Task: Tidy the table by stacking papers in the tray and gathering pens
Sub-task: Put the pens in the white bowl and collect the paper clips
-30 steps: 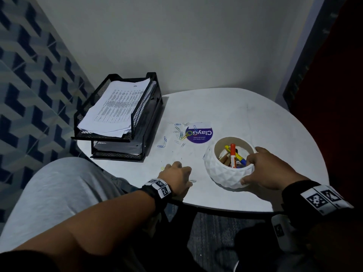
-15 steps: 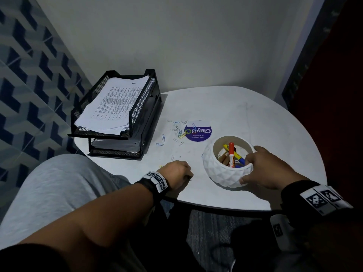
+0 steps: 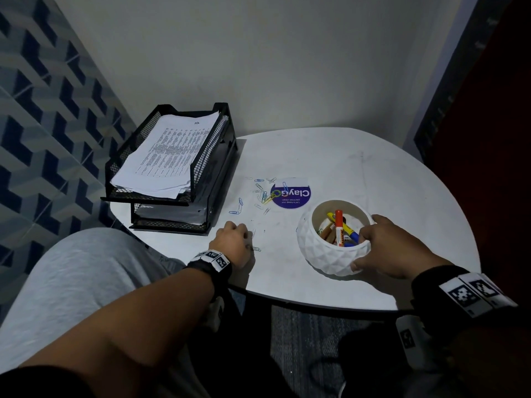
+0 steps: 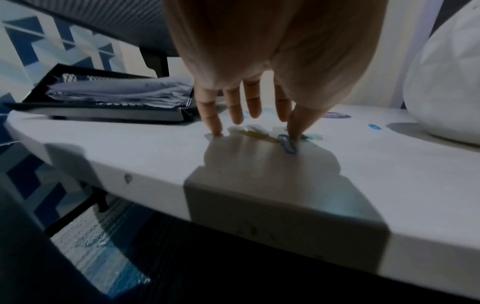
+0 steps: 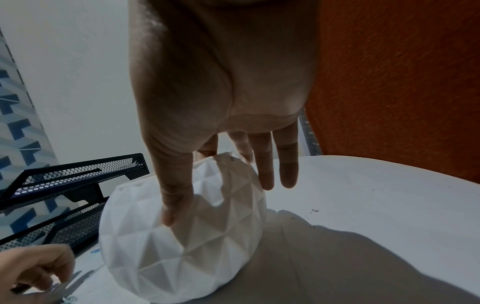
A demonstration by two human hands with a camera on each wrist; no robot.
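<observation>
Fingertips (image 4: 217, 127) of the left hand (image 3: 234, 244) press down on the table (image 3: 373, 173), spread a little apart, with the thumb set on a blue clip (image 4: 287, 145) and a yellow clip (image 4: 255, 134) lying under the arch of the palm. That looks like raking: the straight fingers cage the loose clips so they can be dragged together, though the wrist view is blurred and I cannot tell whether any clip is actually pinched.

Across the table, the right hand (image 3: 393, 251) wraps the white bowl (image 3: 330, 254), thumb pressed on its faceted side and forefingers hooked over the rim, the other fingers hanging free beside it. The hold seems meant to steady the bowl, or bring it nearer, so the gathered bits can go in. Pens (image 3: 340, 228) already stand inside it, an orange marker upright among yellow and blue ones.

More clips (image 3: 263, 195) lie scattered beyond the left hand, some on a round purple sticker (image 3: 296, 196). Papers (image 3: 169, 153) sit stacked in the upper tier of the black mesh tray (image 3: 212, 159) at the table's far left, with more in the lower tier.
</observation>
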